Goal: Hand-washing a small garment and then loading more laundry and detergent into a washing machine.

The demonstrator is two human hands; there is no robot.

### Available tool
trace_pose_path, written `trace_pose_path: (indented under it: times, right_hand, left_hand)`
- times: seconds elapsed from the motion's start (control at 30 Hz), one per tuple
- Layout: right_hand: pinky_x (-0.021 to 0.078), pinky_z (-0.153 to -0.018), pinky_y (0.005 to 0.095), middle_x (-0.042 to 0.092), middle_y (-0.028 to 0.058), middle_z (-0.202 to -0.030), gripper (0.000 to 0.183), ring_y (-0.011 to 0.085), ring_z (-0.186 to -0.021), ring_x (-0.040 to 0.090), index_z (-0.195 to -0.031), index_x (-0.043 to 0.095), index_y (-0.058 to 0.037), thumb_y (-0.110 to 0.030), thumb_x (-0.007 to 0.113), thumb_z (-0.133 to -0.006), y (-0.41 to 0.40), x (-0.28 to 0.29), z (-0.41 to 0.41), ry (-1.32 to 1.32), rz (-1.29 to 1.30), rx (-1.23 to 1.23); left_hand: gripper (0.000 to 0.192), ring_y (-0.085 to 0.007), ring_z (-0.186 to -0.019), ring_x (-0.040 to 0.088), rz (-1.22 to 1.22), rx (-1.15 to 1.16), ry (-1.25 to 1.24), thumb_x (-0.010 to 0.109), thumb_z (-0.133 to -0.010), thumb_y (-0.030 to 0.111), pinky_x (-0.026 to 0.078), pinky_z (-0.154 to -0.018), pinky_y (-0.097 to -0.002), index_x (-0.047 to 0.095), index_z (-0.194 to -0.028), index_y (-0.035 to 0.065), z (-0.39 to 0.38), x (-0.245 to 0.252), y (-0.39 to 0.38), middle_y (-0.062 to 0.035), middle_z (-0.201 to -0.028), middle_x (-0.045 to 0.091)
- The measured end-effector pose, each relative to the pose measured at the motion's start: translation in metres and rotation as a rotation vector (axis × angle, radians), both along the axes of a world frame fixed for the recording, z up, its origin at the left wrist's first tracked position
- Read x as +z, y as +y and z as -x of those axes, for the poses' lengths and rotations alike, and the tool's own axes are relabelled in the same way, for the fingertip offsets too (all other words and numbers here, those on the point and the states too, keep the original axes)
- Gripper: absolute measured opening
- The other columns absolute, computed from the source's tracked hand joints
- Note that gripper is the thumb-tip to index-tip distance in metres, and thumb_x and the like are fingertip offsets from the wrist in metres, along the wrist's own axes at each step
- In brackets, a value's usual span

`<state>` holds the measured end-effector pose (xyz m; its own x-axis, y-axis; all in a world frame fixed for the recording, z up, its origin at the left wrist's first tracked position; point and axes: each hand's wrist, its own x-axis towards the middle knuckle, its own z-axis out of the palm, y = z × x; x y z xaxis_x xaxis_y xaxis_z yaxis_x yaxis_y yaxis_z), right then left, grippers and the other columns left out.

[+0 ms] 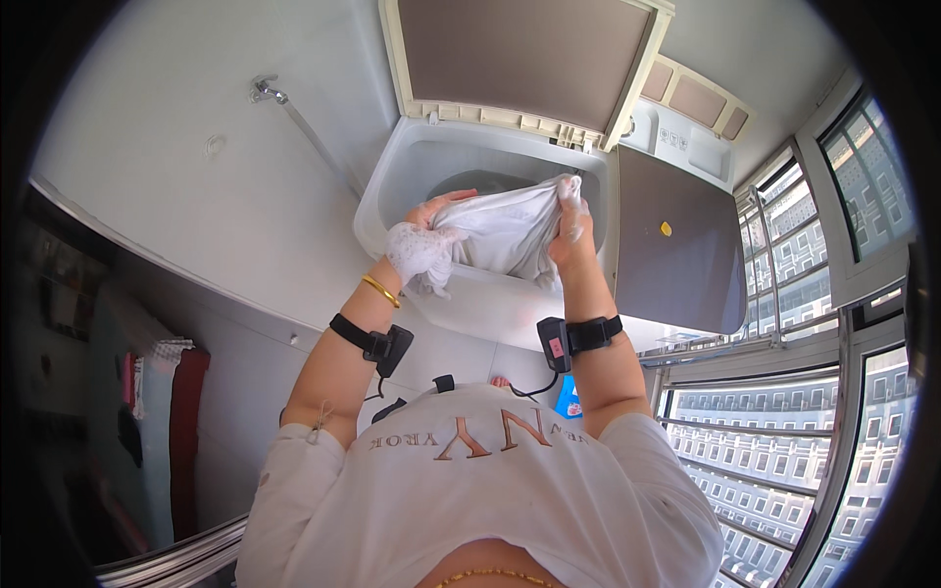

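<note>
A wet white cloth (507, 224) is stretched between my two hands over the front rim of a washing machine's open tub (390, 158). My left hand (434, 213) grips its left side, and a soapy, foam-covered bunch of it hangs over that wrist. On the right, my right hand (572, 217) holds the gathered upper corner, with suds on the fingers. Water shows at the bottom of the tub behind the cloth. The cloth's lower folds lie against the front rim.
The washer's brown lid (514, 55) stands raised behind the tub. A closed brown lid (680, 257) with a small yellow object (665, 228) on it is at the right. A wall tap (268, 90) with a long pipe is at the left, barred windows (750, 441) at the right.
</note>
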<state>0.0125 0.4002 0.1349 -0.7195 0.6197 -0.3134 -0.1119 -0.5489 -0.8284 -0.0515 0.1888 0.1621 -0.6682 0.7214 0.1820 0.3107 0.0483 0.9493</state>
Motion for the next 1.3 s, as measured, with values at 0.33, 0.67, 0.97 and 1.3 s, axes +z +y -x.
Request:
trace_pose_path:
  times: [0.33,0.67,0.97,1.3]
  right_hand:
    - [0.0336,-0.092,0.0356,0.051,0.0166,-0.104,0.05,0.0294,-0.104,0.044,-0.116,0.048,-0.001,-0.012,0.065,-0.071,-0.11,-0.018,-0.012,0.292,-1.27,-0.043]
    - [0.0447,-0.059,0.0321,0.055,0.0128,-0.065,0.024,0.021,-0.06,0.052,-0.077,0.053,0.001,-0.022,0.058,-0.082,-0.092,-0.053,0.037,0.088,-1.148,0.102]
    - [0.0452,-0.061,0.0305,0.059,0.0119,-0.068,0.021,0.0203,-0.061,0.054,-0.078,0.058,0.0023,-0.018,0.057,-0.082,-0.134,-0.007,0.009,0.29,-1.354,0.263]
    - [0.0441,-0.059,0.0293,0.055,0.0079,-0.064,0.025,0.0183,-0.06,0.053,-0.073,0.056,0.0005,-0.022,0.057,-0.083,-0.137,-0.025,-0.01,0.286,-1.305,0.148]
  left_hand:
    - [0.019,-0.0225,-0.071,0.057,-0.856,0.259,-1.359,0.049,-0.075,0.028,0.048,-0.069,-0.036,0.057,-0.074,0.0108,-0.01,-0.048,0.023,-0.0065,-0.074,0.059]
    - [0.019,-0.015,-0.067,0.052,-0.671,0.257,-0.817,0.057,-0.081,0.026,0.042,-0.061,-0.0298,0.054,-0.069,0.0113,-0.022,-0.059,0.016,-0.001,-0.073,0.056]
    - [0.021,-0.0157,-0.063,0.054,-0.752,-0.085,-0.961,0.051,-0.085,0.027,0.043,-0.054,-0.0313,0.056,-0.078,0.0084,-0.008,-0.067,-0.004,-0.0031,-0.073,0.056]
    - [0.027,-0.0177,-0.054,0.053,-0.644,-0.054,-1.097,0.052,-0.085,0.032,0.045,-0.054,-0.0321,0.055,-0.069,0.01,-0.005,-0.067,-0.003,-0.0027,-0.058,0.054]
